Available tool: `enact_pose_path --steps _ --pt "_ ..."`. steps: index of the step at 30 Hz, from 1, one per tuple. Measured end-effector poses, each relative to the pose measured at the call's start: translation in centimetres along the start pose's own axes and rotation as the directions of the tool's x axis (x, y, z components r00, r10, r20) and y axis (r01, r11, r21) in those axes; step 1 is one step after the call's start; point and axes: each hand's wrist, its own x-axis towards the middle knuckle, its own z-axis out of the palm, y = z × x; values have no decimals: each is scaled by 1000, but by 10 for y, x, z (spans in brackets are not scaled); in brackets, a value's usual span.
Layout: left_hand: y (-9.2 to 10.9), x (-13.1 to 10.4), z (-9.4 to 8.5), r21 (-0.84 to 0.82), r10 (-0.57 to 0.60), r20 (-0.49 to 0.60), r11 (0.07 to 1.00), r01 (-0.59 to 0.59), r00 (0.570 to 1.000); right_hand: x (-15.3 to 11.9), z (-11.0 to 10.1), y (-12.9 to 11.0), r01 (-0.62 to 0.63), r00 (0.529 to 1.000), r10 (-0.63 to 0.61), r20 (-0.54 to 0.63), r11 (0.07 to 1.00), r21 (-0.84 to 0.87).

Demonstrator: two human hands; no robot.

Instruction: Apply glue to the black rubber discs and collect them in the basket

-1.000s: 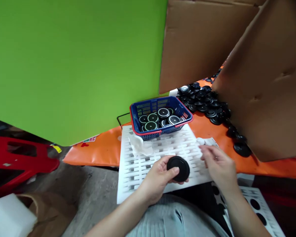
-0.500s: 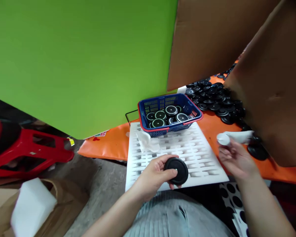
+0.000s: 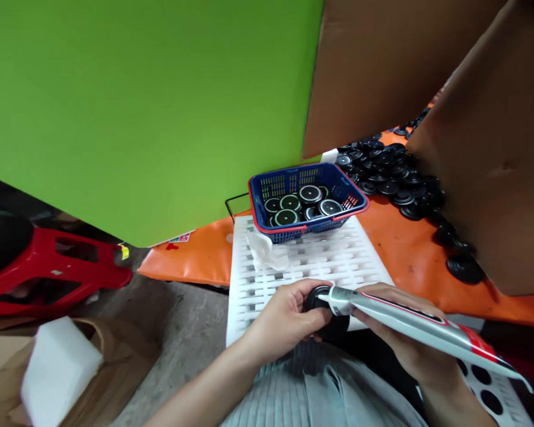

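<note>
Left hand (image 3: pixel 281 320) pinches black disc (image 3: pixel 314 298); right hand (image 3: pixel 410 351) grips silver tube (image 3: pixel 409 321), located at the disc's four o'clock.

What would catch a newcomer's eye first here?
Probably the big green panel filling the upper left. Next, the silver tube in the right hand, its nozzle at the black disc in the left hand. Beyond them, a blue basket of discs stands on a white board.

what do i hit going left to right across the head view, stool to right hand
red stool → white scrap → held disc → right hand
</note>
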Motion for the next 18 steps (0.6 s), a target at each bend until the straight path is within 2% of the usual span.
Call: enact_pose_path --steps 9,12,18 --pt "-3 -4 -1 -10 27 13 1000 -27 1000 -3 4 -2 0 1000 0 21 1000 10" --pt "-3 -4 -2 -1 28 20 1000 -28 999 -3 6 -2 45 998 -46 32 999 23" --pt "-5 -4 -2 19 7 69 1000 -9 998 2 5 -9 126 974 -129 187 992 31"
